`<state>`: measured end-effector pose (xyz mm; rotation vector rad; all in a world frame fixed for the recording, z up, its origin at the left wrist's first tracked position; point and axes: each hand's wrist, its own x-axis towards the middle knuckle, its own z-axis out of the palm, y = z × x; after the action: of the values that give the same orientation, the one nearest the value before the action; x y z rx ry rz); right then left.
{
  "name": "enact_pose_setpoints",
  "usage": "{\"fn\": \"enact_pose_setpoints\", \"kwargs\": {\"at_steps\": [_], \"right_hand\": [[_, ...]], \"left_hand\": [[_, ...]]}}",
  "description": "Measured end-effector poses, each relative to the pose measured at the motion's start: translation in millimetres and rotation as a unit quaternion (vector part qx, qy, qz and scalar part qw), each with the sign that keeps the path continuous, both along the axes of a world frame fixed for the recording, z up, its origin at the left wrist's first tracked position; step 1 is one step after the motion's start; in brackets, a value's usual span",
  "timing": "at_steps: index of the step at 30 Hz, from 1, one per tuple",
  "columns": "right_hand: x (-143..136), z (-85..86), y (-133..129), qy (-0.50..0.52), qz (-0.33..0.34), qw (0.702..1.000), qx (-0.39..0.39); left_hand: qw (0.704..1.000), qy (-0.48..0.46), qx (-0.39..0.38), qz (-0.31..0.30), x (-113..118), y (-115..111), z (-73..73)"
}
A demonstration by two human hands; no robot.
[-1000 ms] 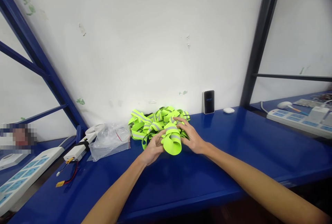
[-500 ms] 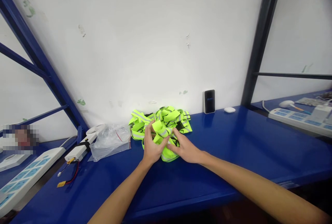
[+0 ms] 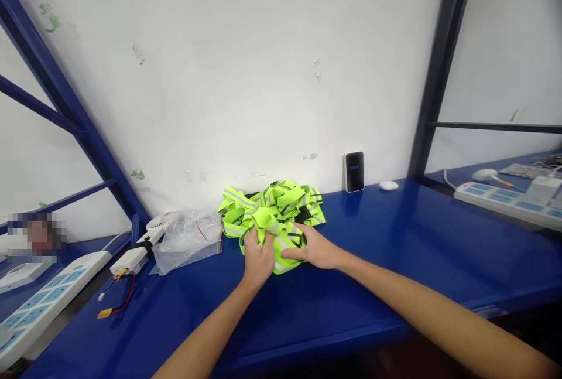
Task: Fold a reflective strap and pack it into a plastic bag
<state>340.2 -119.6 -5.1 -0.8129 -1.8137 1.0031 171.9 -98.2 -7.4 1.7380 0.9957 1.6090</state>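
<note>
Left hand [image 3: 258, 257] and right hand [image 3: 312, 248] clutch the neon strap pile [image 3: 273, 214], fingertips partly buried.

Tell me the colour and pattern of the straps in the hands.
Neon yellow-green straps with silver-grey reflective stripes, seen in the head view.

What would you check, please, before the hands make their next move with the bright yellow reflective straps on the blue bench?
1. Left hand grips a strap from the heap of reflective straps: ok.
2. Right hand rests on the heap's near edge: ok.
3. Held strap free of the tangle: cannot tell.
4. Plastic bag lies apart from the heap: ok.
5. Bare blue bench to the right: ok.
6. Small dark device upright against the wall, away from both hands: ok.
</note>
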Motion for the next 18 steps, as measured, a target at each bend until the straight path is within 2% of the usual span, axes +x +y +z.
{"fn": "enact_pose_setpoints", "kwargs": {"at_steps": [4,7,9,13,18], "right_hand": [[-3.1,0.2,-3.7,0.014,0.018,1.000,0.009],[-6.0,-5.5,-4.6,0.036,0.086,0.995,-0.022],[-10.0,-9.5,-6.5,0.056,0.107,0.992,-0.044],[-15.2,-14.5,-12.8,0.055,0.041,0.997,-0.032],[-8.1,-11.3,-17.5,-0.073,-0.012,0.995,0.063]], "left_hand": [[0.999,-0.041,0.011,-0.009,-2.3,-1.9,7.5],[0.998,-0.012,0.055,-0.038,-4.3,-5.2,14.0],[0.996,0.013,0.081,-0.047,-4.5,-8.1,16.2],[0.994,0.029,0.079,-0.065,-3.6,-15.7,17.7],[0.995,-0.002,-0.015,-0.095,-4.2,-17.6,19.4]]}}
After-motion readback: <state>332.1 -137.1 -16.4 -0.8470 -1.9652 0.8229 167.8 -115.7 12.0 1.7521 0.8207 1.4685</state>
